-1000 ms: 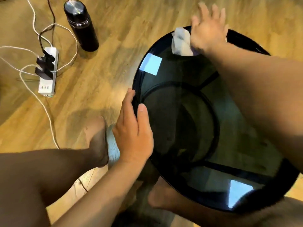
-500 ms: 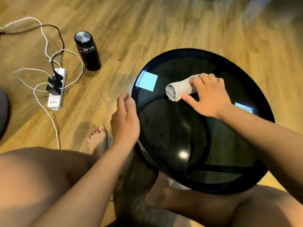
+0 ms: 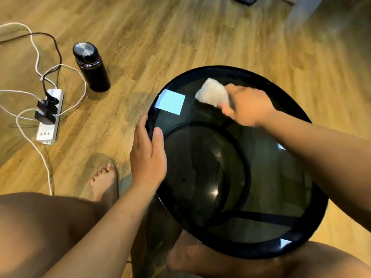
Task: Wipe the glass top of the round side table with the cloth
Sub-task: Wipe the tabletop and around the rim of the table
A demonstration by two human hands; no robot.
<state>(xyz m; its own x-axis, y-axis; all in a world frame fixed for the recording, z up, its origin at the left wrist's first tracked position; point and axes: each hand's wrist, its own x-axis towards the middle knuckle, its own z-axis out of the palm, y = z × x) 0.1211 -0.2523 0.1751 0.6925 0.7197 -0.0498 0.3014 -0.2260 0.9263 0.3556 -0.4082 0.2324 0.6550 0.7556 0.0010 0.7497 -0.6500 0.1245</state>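
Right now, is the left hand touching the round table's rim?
Touching. The head view shows the left hand on the table's rim, thumb lying on the glass edge and fingers against the outside.

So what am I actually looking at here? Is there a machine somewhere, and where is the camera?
No machine: a person works with bare hands, and the one camera sits on their head, looking down, so you see their own arms, legs and feet. The dark disc is the glass top of a round side table; the pale squares on it are reflections, not objects. The right hand presses a folded white cloth onto the far part of the glass. The left hand grips the rim on the person's left, apparently to steady it. Nothing else lies on the glass. On the wooden floor to the left stand a black flask and a white power strip with plugs and cables.
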